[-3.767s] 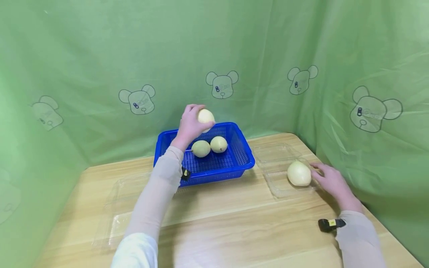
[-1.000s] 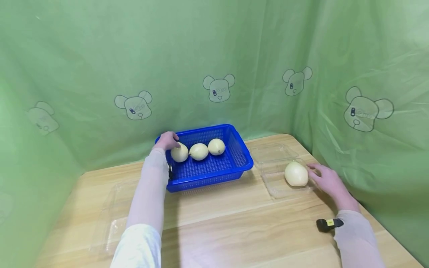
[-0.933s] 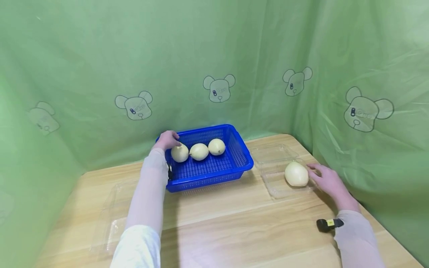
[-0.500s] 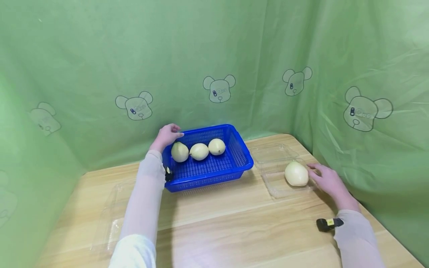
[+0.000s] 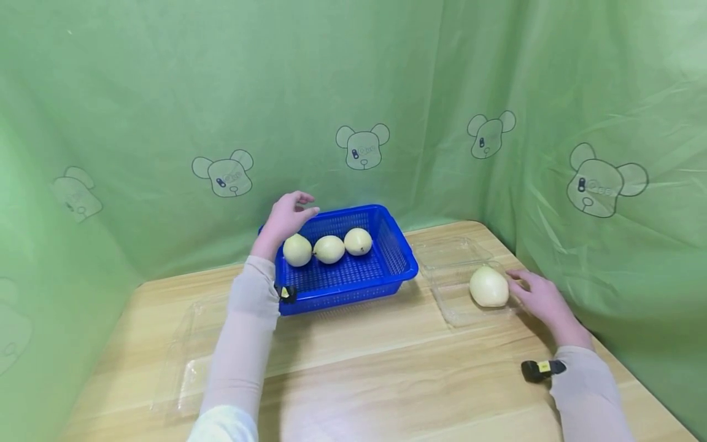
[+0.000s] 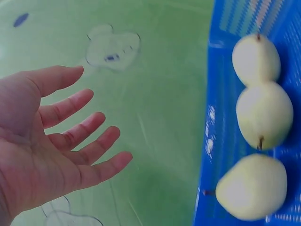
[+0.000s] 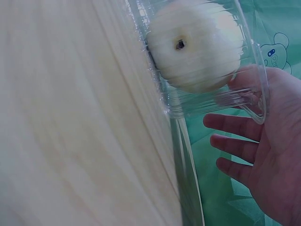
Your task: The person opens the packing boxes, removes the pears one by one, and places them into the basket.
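Observation:
My left hand (image 5: 287, 216) hovers over the back left of a blue basket (image 5: 345, 294), fingers spread and holding nothing. Three pale pears lie in a row in the basket: a left pear (image 5: 297, 250), a middle pear (image 5: 329, 250) and a right pear (image 5: 358, 242). On the right of the table, a clear plastic clamshell box (image 5: 454, 314) lies open with one pear (image 5: 489, 286) in it. My right hand (image 5: 544, 299) pinches that box's rim between thumb and index finger. In the right wrist view its other fingers extend beneath the rim, and the plastic partly covers the fingertips.
Another clear plastic box (image 5: 190, 374) lies at the table's left, partly behind the left forearm. Green curtains (image 5: 420, 80) with bear heads stand close behind the wooden table (image 5: 353, 374) and along both sides.
Since the earliest frame, my left hand has lowered a pear into the basket's left end and let it go. It has then risen and shifted right. My right hand has hardly moved.

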Motion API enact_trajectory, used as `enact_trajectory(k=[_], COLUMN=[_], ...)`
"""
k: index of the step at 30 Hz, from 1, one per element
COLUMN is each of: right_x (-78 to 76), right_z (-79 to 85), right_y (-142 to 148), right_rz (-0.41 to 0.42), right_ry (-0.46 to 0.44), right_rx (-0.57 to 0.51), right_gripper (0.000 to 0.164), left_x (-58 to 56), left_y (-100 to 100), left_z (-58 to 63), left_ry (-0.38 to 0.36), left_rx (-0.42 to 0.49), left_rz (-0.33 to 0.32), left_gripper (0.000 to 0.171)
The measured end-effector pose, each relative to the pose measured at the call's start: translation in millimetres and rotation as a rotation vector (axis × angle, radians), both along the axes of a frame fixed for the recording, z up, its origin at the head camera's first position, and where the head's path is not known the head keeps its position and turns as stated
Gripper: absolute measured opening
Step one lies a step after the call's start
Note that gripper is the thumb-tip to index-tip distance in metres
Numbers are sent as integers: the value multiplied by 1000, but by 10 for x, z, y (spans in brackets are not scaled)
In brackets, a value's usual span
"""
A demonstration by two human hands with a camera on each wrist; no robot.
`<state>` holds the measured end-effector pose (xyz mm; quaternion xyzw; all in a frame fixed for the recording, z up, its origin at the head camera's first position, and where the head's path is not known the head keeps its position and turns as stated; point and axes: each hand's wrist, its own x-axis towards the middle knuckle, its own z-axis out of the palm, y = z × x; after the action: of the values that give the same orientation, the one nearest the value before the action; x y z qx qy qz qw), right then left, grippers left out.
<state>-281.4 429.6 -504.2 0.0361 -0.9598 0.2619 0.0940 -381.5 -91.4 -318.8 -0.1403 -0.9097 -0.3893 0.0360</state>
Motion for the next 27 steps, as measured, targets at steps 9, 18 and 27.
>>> enact_trajectory(k=[9,18,27], right_x=[-20,-45,-56], right_z=[-12,-3,-5], right_y=[1,17,44], right_rz=[-4,31,52], right_ry=[-9,86,131], right_rx=[0,103,186], right_gripper=[50,53,54], left_x=[309,554,728], left_y=[256,565,994], left_z=[-65,-250,-429], left_ry=[19,75,39], left_rx=[112,255,402], left_rz=[-56,-97,-188], left_gripper=[41,34,38])
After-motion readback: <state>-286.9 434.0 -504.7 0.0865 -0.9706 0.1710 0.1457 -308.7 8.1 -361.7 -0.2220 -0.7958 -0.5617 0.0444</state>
